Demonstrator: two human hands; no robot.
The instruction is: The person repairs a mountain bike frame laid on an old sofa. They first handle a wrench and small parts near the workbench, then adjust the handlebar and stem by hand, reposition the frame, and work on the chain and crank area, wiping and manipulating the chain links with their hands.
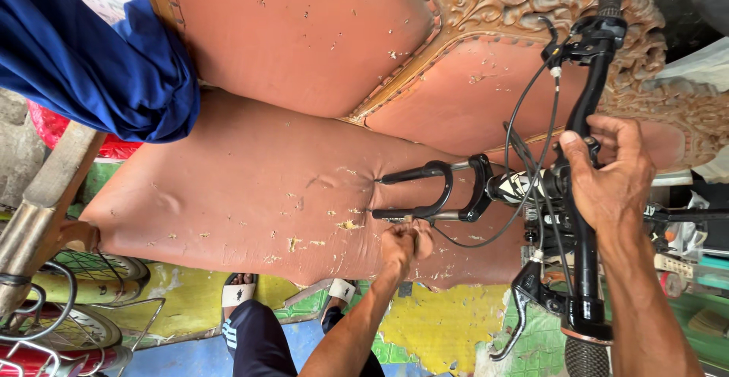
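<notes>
The black suspension bicycle fork (433, 191), wheel-less, lies mid-frame against the worn reddish-brown leather sofa seat (243, 187). The left hand (401, 244) pinches closed at its lower leg tip. The right hand (607, 176) wraps the black handlebar (588, 217) at right. No wheel is fitted.

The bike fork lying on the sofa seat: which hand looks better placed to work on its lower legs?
Probably the left hand: it already touches the black fork at its lower leg on the worn sofa. The right hand grips the handlebar, steadying it.

Handlebar (588, 195) grip cut off btm edge.
</notes>
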